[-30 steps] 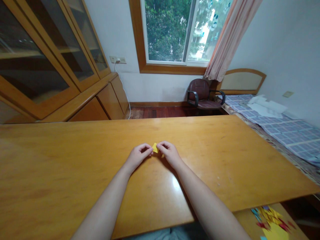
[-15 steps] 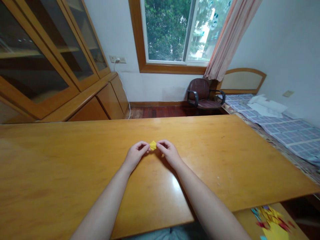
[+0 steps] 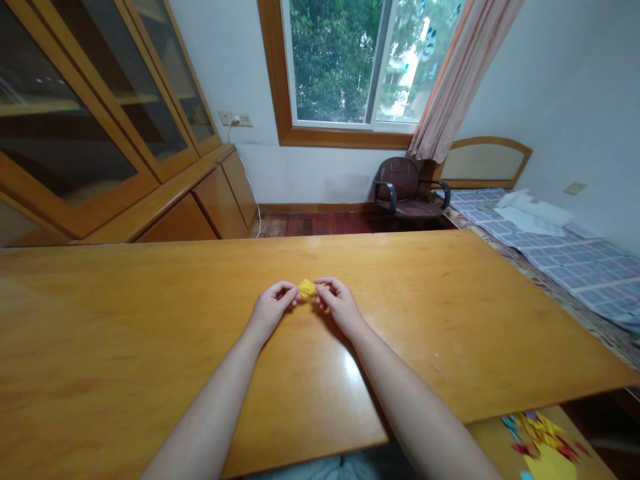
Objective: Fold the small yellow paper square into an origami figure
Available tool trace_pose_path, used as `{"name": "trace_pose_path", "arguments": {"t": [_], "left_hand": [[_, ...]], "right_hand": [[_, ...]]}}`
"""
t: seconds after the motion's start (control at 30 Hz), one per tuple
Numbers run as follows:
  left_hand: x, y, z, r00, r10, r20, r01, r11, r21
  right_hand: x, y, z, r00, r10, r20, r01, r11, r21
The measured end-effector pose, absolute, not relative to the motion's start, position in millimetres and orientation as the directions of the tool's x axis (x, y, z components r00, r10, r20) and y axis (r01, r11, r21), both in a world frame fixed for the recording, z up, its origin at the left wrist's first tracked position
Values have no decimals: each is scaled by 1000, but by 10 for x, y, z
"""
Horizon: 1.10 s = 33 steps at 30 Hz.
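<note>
Honey-coloured wooden worktop: spreads across the middle and lower frame, its near edge by the person's lap at the bottom.
Cabinet: wood with glass doors, filling the upper left.
Bed: under a blue-grey plaid cover, along the right side, with crumpled white material on it.
Window: top centre, greenery beyond, a pink curtain at its right.
Chair: dark red with black armrests, beyond the worktop's far edge, right of centre.
Lower surface: at the lower right corner, below the worktop's level.
Heap of small pieces: yellow, red and blue, lying on that surface, with a flat yellow sheet at its near side; too small to tell how each is shaped.
Left hand: near frame centre, thumb and fingertips pinching the left end of the yellow piece.
Right hand: mirrors it, thumb and forefinger closed on the right end.
Progress: some folding looks done, since creases and pointed corners show; the piece is not set down, and how much shaping is left cannot be told.
Yellow piece: apparently paper, roughly diamond-shaped, between the two hands and touched by both, just above the worktop.
</note>
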<state>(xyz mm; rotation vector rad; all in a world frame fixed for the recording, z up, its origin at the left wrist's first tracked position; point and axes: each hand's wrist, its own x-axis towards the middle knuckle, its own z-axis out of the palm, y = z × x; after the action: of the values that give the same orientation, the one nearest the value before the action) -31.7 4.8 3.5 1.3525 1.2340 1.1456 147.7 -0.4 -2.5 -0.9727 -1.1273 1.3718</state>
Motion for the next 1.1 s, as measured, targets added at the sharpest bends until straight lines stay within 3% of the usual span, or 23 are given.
{"name": "trace_pose_path", "arguments": {"t": [0.23,0.8,1.1], "left_hand": [[-323,59,21,47,997,59,142,-65,988],[-289,13,97,76,996,41,94,-48,994],[-284,7,124,98,995,-3,21,1,1000]], "right_hand": [[1478,-6,-40,-159,987,7,-306,-43,-951],[1457,-20,-16,-161,987,4,-317,-48,-947],[1471,8,-81,-147,986,81,-188,53,-981]]}}
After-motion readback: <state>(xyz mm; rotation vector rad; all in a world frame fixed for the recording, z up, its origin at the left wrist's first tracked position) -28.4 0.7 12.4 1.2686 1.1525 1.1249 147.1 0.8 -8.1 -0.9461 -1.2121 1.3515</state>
